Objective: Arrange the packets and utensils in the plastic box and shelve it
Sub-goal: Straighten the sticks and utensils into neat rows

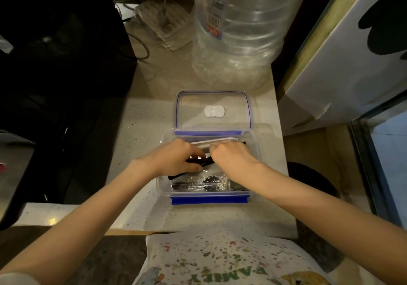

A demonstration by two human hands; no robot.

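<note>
A clear plastic box [161,188] with blue clips sits on the light counter, its clear lid [212,100] lying open behind it. Inside lie black utensils wrapped in clear film [202,182] and pale packets [217,142] along the far wall. Both hands are inside the box. My left hand [176,158] grips a black utensil [203,161] at the box's middle. My right hand [231,155], fingers curled, holds the same black piece from the right, right beside the packets.
A large clear water bottle [240,31] stands behind the lid. A power strip with cables [163,20] lies at the back. A dark appliance [55,64] fills the left side; a white panel [352,53] leans at the right. A printed cloth [220,260] lies near me.
</note>
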